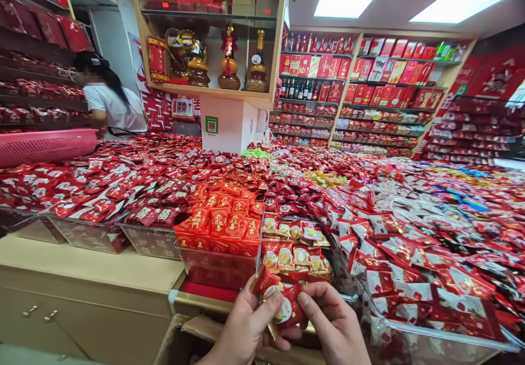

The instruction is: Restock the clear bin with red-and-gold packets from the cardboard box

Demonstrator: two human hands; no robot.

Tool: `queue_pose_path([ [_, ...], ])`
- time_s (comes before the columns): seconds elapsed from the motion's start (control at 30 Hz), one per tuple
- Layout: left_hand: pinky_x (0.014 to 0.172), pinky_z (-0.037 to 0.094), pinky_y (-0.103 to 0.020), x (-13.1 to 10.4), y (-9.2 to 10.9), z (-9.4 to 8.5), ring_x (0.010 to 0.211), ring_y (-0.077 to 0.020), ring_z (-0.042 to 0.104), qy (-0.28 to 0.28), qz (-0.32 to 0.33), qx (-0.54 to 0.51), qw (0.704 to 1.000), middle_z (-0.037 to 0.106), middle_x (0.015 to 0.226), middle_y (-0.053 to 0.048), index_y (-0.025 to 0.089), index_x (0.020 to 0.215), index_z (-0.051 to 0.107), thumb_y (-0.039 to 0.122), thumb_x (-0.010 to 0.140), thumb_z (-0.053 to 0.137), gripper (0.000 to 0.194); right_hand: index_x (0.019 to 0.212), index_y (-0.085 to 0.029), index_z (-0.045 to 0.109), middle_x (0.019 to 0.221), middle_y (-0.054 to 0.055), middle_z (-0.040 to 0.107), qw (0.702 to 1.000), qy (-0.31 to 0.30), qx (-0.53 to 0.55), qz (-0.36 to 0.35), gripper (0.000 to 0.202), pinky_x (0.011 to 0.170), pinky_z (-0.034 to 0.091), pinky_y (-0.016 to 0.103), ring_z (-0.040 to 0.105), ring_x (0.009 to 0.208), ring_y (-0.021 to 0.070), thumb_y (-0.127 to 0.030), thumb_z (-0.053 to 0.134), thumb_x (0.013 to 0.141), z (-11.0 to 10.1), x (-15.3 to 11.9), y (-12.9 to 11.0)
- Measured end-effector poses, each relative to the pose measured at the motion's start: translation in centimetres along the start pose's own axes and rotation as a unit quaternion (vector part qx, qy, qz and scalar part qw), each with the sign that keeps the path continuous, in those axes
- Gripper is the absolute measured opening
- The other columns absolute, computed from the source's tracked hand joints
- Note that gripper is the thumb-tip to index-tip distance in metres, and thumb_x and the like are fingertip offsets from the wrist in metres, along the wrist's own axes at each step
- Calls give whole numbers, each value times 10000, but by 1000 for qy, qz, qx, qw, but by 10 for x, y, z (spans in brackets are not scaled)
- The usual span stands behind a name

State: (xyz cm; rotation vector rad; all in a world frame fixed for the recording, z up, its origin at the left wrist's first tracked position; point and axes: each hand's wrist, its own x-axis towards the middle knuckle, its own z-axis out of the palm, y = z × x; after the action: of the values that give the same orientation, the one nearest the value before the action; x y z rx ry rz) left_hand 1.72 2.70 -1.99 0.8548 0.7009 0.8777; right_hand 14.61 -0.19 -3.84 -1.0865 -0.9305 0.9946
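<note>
Small red wrapped candy packets (290, 306) with round white labels are held up in front of me, seemingly two overlapping. My left hand (241, 324) is closed on them, its thumb pressed across the front. From the other side, my right hand (334, 321) pinches their right edge between thumb and fingers. Just beyond my hands sits a bin of red-and-gold packets (286, 255) with pale round pictures. Left of it, a clear bin (219, 266) holds bright red packets (223, 220) with gold characters.
Bins of red-and-white packets (410, 283) stand at right, darker red packets (158, 212) at left. An opened cardboard box (176, 335) is below my hands. A pink basket (47, 145) and a person in white (112, 105) are at left. Shelves (353, 88) line the back.
</note>
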Motion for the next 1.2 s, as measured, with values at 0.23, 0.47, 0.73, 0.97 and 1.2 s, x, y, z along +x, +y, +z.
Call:
queue_pose_path([
  [0.23,659,510,-277,-5,7,3,801,-178,651,17,11,-93,995,664,921,-33,247,1075,451,285,811,539,281,829,-216,526,735,-7,597,999,36,6,-41,203,635,469,214,570,686,120,-321,645,701,-4,-4,5],
  [0.47,902,412,-296,-6,-8,2,1034,-187,545,-5,80,-42,996,632,1053,-24,232,959,553,244,752,615,215,1033,-193,525,928,80,630,999,6,-3,-46,411,688,500,296,595,816,194,-344,658,675,7,-10,17],
  [0.73,857,442,-350,-7,-3,0,952,-201,585,19,103,-48,993,645,1014,-51,216,1005,540,275,766,589,251,990,-203,534,1027,70,631,998,-45,41,30,315,869,443,349,569,980,205,-325,623,714,-3,-14,2],
  [0.97,581,406,-146,-7,-1,-8,598,-67,511,21,132,149,980,572,634,55,166,702,516,188,669,683,171,1066,-227,429,1098,70,583,990,-144,0,5,296,918,397,327,521,1049,175,-292,527,795,0,-24,1],
  [1.2,537,408,-161,-7,1,-10,535,-75,488,51,122,168,977,549,573,59,167,667,500,237,669,672,186,1027,-191,471,934,61,609,977,-97,-171,-80,244,719,469,250,577,838,167,-270,502,799,2,-30,8],
])
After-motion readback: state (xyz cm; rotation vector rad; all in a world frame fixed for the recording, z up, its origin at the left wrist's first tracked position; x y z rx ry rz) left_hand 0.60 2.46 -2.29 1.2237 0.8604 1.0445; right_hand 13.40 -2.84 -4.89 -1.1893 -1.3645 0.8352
